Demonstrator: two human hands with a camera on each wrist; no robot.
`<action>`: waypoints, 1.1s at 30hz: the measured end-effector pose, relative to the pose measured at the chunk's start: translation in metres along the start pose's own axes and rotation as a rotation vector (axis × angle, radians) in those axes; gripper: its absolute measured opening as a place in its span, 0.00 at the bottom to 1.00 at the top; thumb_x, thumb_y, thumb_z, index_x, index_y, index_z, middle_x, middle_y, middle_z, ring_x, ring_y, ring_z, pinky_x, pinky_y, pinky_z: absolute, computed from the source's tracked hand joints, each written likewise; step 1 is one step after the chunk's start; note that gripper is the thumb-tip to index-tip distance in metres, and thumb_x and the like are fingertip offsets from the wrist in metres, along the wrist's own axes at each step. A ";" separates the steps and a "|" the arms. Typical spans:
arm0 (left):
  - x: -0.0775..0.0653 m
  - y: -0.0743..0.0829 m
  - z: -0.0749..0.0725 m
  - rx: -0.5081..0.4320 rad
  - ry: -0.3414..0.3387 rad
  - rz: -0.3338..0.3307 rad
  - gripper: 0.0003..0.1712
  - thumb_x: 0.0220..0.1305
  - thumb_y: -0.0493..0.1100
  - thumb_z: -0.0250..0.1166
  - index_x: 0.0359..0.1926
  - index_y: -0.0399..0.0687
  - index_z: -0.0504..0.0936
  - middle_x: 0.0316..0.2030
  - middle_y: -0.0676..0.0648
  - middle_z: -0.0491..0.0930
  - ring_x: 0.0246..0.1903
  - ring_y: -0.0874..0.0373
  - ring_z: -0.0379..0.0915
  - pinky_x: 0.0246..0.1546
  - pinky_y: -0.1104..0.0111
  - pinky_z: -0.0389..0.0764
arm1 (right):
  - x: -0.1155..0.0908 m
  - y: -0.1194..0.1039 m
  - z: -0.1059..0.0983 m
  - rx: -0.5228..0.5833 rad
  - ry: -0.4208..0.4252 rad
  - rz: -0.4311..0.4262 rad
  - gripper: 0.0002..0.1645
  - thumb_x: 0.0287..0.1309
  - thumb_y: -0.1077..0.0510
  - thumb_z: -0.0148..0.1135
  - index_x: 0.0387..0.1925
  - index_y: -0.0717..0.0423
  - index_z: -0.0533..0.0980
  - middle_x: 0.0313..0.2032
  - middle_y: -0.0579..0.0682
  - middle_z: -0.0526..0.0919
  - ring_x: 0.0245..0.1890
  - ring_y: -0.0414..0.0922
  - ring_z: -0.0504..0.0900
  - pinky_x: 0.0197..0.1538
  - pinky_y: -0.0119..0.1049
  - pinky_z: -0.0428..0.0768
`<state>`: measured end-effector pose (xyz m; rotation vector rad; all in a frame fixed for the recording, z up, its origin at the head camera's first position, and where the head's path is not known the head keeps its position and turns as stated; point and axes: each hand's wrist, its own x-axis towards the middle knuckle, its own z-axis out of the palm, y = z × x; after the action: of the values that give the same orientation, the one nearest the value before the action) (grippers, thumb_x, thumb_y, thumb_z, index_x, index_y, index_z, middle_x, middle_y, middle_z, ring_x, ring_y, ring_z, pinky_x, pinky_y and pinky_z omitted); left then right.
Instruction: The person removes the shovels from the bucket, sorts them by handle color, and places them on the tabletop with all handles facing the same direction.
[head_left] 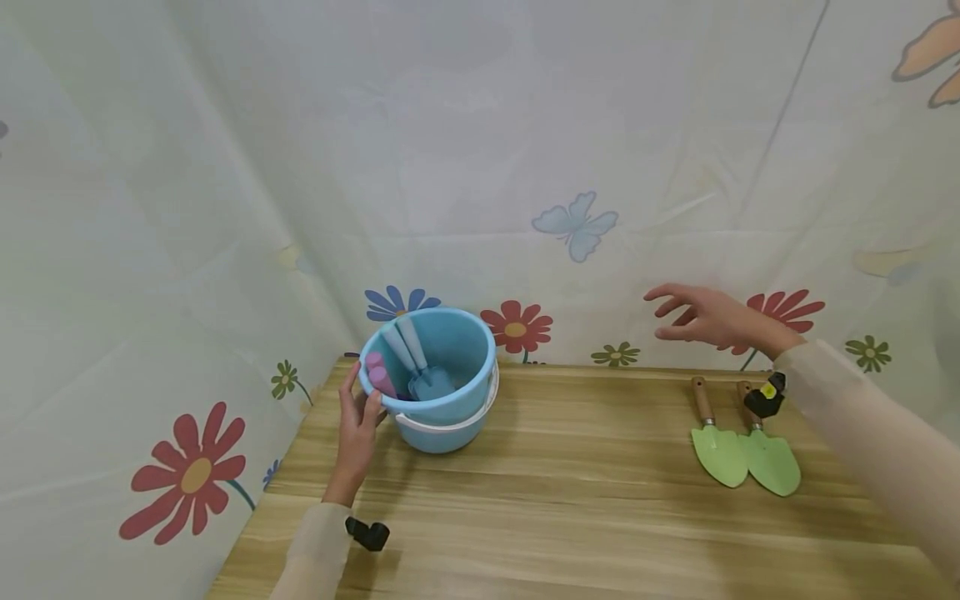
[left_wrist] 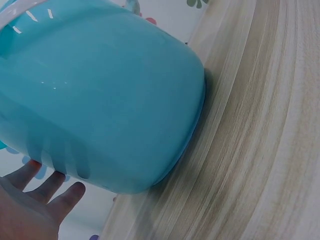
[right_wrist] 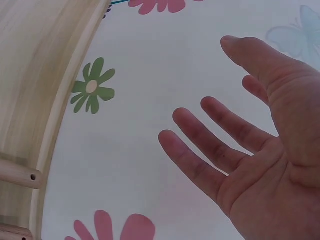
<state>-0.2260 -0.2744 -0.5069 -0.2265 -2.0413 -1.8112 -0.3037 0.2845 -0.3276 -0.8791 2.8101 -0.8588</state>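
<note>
Head view: where is the light-blue round plastic bucket (head_left: 459, 350) with its white handle (head_left: 447, 427)?

Towards the left of the wood-grain tabletop (head_left: 570, 475), with pale-blue tools (head_left: 432, 385) and pink cylindrical pieces (head_left: 382, 382) inside.

And the hands?

The left hand (head_left: 356, 423) rests extended fingers against its outer wall. The right hand (head_left: 699, 315) is empty, fingers relaxed, raised near two green-bladed, wooden-handled trowels (head_left: 720, 457) lying side by side.
</note>
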 end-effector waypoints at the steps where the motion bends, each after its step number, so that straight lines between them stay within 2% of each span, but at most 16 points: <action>1: 0.000 0.000 0.000 0.001 0.001 0.000 0.35 0.82 0.47 0.49 0.81 0.66 0.47 0.77 0.48 0.54 0.74 0.44 0.56 0.63 0.38 0.69 | 0.001 -0.002 -0.001 -0.008 -0.003 -0.001 0.36 0.65 0.54 0.71 0.70 0.57 0.67 0.59 0.69 0.79 0.51 0.65 0.84 0.47 0.54 0.87; 11: 0.000 0.001 0.000 0.002 0.002 -0.010 0.35 0.82 0.49 0.50 0.81 0.67 0.47 0.77 0.48 0.54 0.74 0.43 0.57 0.61 0.37 0.71 | 0.009 -0.018 -0.006 -0.012 -0.037 0.023 0.37 0.66 0.52 0.70 0.71 0.53 0.67 0.60 0.66 0.78 0.52 0.62 0.84 0.48 0.54 0.86; 22: 0.000 0.001 -0.001 -0.004 0.001 -0.015 0.34 0.82 0.49 0.50 0.81 0.69 0.48 0.78 0.46 0.54 0.74 0.43 0.56 0.59 0.35 0.72 | 0.029 -0.035 -0.006 -0.020 -0.070 -0.024 0.37 0.66 0.48 0.70 0.71 0.50 0.67 0.59 0.62 0.80 0.51 0.57 0.85 0.51 0.54 0.85; 33: 0.000 0.003 0.000 -0.014 -0.004 -0.002 0.35 0.82 0.47 0.49 0.82 0.65 0.47 0.78 0.43 0.53 0.74 0.41 0.56 0.59 0.35 0.70 | 0.050 -0.055 -0.002 -0.036 -0.104 -0.040 0.37 0.66 0.50 0.70 0.71 0.50 0.67 0.59 0.62 0.81 0.51 0.57 0.85 0.53 0.56 0.84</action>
<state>-0.2244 -0.2736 -0.5041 -0.2322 -2.0328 -1.8273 -0.3178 0.2211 -0.2918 -0.9586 2.7353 -0.7466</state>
